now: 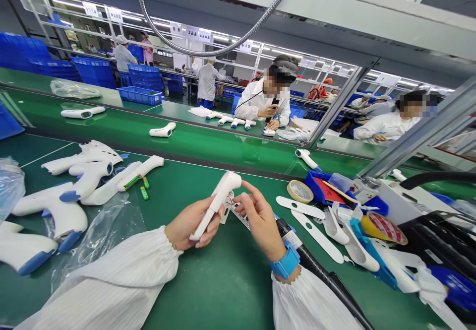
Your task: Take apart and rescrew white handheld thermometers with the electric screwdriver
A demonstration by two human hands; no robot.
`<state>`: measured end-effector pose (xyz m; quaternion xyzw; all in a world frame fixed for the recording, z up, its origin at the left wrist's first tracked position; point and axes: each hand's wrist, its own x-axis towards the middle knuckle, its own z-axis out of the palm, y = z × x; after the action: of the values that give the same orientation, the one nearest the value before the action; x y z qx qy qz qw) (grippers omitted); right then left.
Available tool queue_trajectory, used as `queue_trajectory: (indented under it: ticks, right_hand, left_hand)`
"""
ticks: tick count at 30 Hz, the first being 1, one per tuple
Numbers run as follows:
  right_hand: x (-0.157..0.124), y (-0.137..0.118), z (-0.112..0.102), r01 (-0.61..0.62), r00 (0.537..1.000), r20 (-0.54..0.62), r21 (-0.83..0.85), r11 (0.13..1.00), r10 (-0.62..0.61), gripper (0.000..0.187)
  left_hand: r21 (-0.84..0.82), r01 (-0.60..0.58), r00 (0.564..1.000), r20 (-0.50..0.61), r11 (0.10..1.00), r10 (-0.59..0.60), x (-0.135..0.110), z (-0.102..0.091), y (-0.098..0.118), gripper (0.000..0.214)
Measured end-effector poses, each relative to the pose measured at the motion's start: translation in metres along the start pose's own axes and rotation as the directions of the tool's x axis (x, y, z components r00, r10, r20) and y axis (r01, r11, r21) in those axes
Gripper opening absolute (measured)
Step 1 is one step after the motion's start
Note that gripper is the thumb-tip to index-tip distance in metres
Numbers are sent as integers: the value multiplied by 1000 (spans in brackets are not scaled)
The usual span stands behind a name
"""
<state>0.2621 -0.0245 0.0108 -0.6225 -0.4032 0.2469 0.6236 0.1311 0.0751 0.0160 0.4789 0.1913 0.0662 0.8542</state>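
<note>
My left hand (193, 223) is closed around a white infrared thermometer housing (224, 191), held tilted above the green bench. A small pale inner part (227, 206) with thin reddish wires shows at the housing's right side. At that side is my right hand (260, 218), wearing a blue wrist strap (285, 260). Its index finger reaches to the housing's top end, while the thumb and other fingers bend in by the wires. Whatever is between those fingertips is too small to make out. Behind the right hand, a black tool with a cord (297, 243) lies on the bench.
At left lie several white-and-blue thermometers (55, 211), green batteries (144, 193) and a clear plastic bag (100, 235). Loose white shells (316, 235), a tape roll (300, 191) and a blue tray (319, 187) lie right. Beyond the green conveyor (208, 144) sits a co-worker (266, 97).
</note>
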Motion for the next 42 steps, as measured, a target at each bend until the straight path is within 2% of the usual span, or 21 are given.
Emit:
queue_trajectory:
  ticks: [3,4,6,8,11,13,16,19,21,22,24,26,28,30,32,33,34,35,38,40,42]
  right_hand:
    - [3,-2,-8,12,998,-65,-63,998,-16,42]
    - [2,-4,-12,13,996,-82,-96,995,-21,42]
    - [-4,-8,-21,12,996,-84,-187,982,-28,40]
    - [-16,-14,-34,12,999,-44,-331,944,-28,36]
    - [-45,-21,-62,26,1000,28,-604,796,-12,32]
    - [-63,-22,-86,51,998,55,-747,663,-15,32]
    - [-78,-20,-126,115,993,101,-873,473,-56,29]
    - [-79,-13,-160,240,970,222,-933,267,-96,28]
    - [-73,-8,-174,402,913,391,-910,99,-113,32]
    - [-69,-6,-178,497,863,493,-868,8,-113,37]
    - [-61,-3,-181,669,726,683,-728,-146,-77,53]
    - [-52,-2,-179,799,573,819,-564,-209,-19,59]
    - [-44,0,-174,880,444,896,-434,-191,6,49]
    - [-39,2,-170,922,349,937,-349,-167,-31,35]
    - [-39,5,-168,935,307,945,-322,-150,-117,26]
    - [-40,6,-168,929,324,930,-347,-128,-172,25]
    - [-43,7,-167,911,375,896,-404,-84,-240,27]
    - [-46,7,-167,876,454,833,-482,-13,-316,28]
    - [-56,1,-159,692,698,486,-645,323,-526,28]
    - [-59,-10,-146,566,796,186,-566,600,-575,42]
    - [-57,-24,-127,460,854,-91,-329,824,-513,55]
  left_hand:
    - [370,-56,949,-268,927,165,0,-11,11,32]
    - [538,-19,922,-316,843,222,1,-16,14,34]
    - [808,108,883,-345,579,317,1,-28,18,35]
    - [913,218,866,-344,343,363,1,-38,18,36]
    - [924,303,847,-374,234,377,0,-44,17,43]
    - [943,306,810,-331,131,485,-2,-39,16,46]
    - [987,161,766,-125,1,631,-2,-19,12,47]
    - [999,12,849,-30,38,528,6,-1,2,49]
    - [998,6,901,-34,67,432,15,3,-4,48]
    - [997,12,914,-43,79,402,20,3,-6,47]
    - [992,30,924,-74,120,375,27,0,-7,45]
    - [984,47,920,-109,171,377,30,-4,-6,45]
    - [976,48,907,-131,211,400,29,-6,-4,45]
    - [969,45,901,-145,244,409,24,-7,-2,45]
    - [956,59,916,-166,286,366,16,-5,0,46]
    - [947,77,930,-181,312,320,12,-4,2,47]
    - [935,97,945,-194,341,263,9,-3,3,48]
    - [922,118,959,-202,369,200,6,-1,5,49]
    - [887,141,986,-166,439,18,0,5,9,49]
    - [878,130,991,-97,461,-94,0,9,10,48]
    - [884,105,985,-28,456,-172,2,11,9,47]
